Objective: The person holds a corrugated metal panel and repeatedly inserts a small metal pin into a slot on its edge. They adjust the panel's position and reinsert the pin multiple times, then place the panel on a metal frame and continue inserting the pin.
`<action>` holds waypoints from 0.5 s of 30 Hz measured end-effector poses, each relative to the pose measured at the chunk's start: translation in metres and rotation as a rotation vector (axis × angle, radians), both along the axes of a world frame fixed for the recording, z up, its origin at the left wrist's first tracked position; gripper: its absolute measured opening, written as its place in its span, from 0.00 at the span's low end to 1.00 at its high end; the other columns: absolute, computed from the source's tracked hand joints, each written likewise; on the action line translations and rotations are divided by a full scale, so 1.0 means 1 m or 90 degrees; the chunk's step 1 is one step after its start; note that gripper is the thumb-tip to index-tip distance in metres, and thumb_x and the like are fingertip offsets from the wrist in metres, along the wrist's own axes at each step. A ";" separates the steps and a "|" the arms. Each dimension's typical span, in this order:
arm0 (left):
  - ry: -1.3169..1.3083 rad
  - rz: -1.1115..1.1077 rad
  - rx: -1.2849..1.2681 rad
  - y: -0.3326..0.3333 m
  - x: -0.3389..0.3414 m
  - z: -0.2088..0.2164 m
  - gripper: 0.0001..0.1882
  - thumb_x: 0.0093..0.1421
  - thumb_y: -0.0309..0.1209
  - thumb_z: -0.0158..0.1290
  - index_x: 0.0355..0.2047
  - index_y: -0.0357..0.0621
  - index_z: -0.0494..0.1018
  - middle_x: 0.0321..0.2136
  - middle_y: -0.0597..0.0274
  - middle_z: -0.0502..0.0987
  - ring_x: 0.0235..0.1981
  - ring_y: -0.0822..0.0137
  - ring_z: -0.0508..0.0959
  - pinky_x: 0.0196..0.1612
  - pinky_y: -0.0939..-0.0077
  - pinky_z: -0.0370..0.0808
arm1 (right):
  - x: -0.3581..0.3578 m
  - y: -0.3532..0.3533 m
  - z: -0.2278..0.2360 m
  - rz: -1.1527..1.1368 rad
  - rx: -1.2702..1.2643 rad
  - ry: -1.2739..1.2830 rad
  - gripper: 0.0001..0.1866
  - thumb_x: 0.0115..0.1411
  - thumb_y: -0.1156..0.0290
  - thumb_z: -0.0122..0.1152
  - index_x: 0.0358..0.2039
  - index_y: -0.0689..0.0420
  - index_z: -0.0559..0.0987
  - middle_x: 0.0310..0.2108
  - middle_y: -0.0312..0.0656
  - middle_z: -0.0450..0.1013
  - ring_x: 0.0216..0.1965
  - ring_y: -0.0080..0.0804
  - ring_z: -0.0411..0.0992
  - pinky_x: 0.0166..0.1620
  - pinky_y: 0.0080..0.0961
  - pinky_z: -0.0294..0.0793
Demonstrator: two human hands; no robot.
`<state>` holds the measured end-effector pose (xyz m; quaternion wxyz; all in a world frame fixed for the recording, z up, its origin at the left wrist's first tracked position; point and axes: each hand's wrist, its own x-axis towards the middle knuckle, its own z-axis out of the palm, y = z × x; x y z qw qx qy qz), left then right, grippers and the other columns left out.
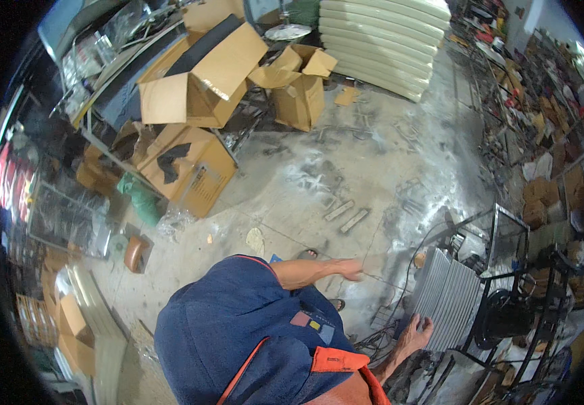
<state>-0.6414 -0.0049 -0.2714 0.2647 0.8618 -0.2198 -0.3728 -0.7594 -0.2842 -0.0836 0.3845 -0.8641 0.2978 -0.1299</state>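
A stack of long grey ribbed metal strips (444, 300) stands at the right, slanting toward the black metal frames. Close against its near left edge is my right hand (415, 335), its fingers slightly bent and apart with nothing visible in them. Whether that hand touches the strips I cannot tell. My left hand (350, 269) is held out in front of my body above the floor, to the left of the stack. Motion smears its fingers, and no object shows in it.
Opened cardboard boxes (204, 169) stand at the far left, beside a green bag (140, 199). Pale stacked panels (383, 40) rise at the back. Two flat bars (354, 221) lie on the floor. A black metal frame (510, 233) and cluttered shelves (555, 155) line the right.
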 end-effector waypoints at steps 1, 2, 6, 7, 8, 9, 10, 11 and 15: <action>-0.019 -0.065 0.085 0.045 -0.026 -0.074 0.27 0.57 0.46 0.58 0.51 0.39 0.74 0.38 0.41 0.81 0.38 0.45 0.81 0.41 0.51 0.76 | 0.013 0.009 0.007 0.071 -0.020 -0.006 0.25 0.60 0.66 0.68 0.52 0.70 0.75 0.50 0.59 0.75 0.51 0.51 0.74 0.54 0.43 0.72; 0.053 -0.034 0.161 0.081 -0.047 -0.093 0.24 0.55 0.44 0.58 0.47 0.40 0.77 0.36 0.42 0.81 0.36 0.46 0.81 0.39 0.51 0.76 | 0.023 0.011 0.008 0.104 -0.057 -0.018 0.26 0.60 0.67 0.68 0.53 0.70 0.74 0.50 0.59 0.75 0.52 0.50 0.74 0.55 0.43 0.72; 0.018 0.490 0.192 0.207 -0.122 -0.060 0.31 0.53 0.49 0.55 0.41 0.27 0.80 0.41 0.37 0.83 0.44 0.50 0.84 0.45 0.59 0.82 | 0.063 0.013 -0.027 0.138 -0.208 -0.012 0.32 0.57 0.59 0.72 0.55 0.66 0.74 0.49 0.60 0.74 0.52 0.57 0.72 0.54 0.50 0.72; 0.085 0.562 0.218 0.236 -0.140 -0.052 0.32 0.53 0.50 0.56 0.39 0.27 0.80 0.38 0.36 0.83 0.39 0.50 0.85 0.41 0.59 0.82 | 0.073 0.022 -0.024 0.118 -0.247 0.027 0.33 0.56 0.56 0.72 0.56 0.65 0.74 0.49 0.60 0.74 0.51 0.58 0.72 0.53 0.51 0.72; 0.154 0.625 0.241 0.260 -0.156 -0.048 0.32 0.53 0.51 0.56 0.38 0.26 0.80 0.34 0.35 0.83 0.35 0.50 0.86 0.37 0.59 0.83 | 0.079 0.032 -0.020 0.089 -0.289 0.067 0.35 0.56 0.53 0.72 0.56 0.64 0.75 0.49 0.60 0.73 0.51 0.59 0.72 0.52 0.51 0.73; 0.205 0.687 0.236 0.283 -0.173 -0.052 0.31 0.53 0.50 0.57 0.37 0.26 0.81 0.33 0.36 0.83 0.32 0.50 0.86 0.35 0.59 0.83 | 0.087 0.042 -0.016 0.066 -0.332 0.106 0.37 0.55 0.50 0.72 0.57 0.63 0.75 0.49 0.59 0.73 0.50 0.59 0.73 0.51 0.52 0.73; 0.257 0.748 0.230 0.305 -0.186 -0.056 0.30 0.53 0.49 0.57 0.36 0.26 0.81 0.31 0.38 0.83 0.30 0.51 0.85 0.32 0.59 0.83 | 0.093 0.042 -0.026 0.053 -0.355 0.087 0.38 0.55 0.48 0.71 0.57 0.62 0.75 0.50 0.58 0.73 0.50 0.59 0.73 0.51 0.51 0.73; 0.313 0.805 0.218 0.317 -0.199 -0.063 0.29 0.53 0.48 0.57 0.35 0.27 0.81 0.29 0.39 0.83 0.27 0.51 0.85 0.29 0.59 0.82 | 0.096 0.032 -0.038 0.040 -0.383 0.070 0.39 0.54 0.46 0.71 0.58 0.60 0.75 0.50 0.57 0.74 0.49 0.58 0.74 0.51 0.51 0.73; 0.320 0.861 0.126 0.337 -0.216 -0.066 0.26 0.55 0.45 0.55 0.36 0.27 0.81 0.30 0.39 0.82 0.28 0.50 0.85 0.29 0.56 0.82 | 0.101 0.051 -0.022 -0.053 -0.378 0.161 0.43 0.53 0.39 0.69 0.59 0.59 0.75 0.53 0.51 0.74 0.49 0.57 0.75 0.50 0.48 0.75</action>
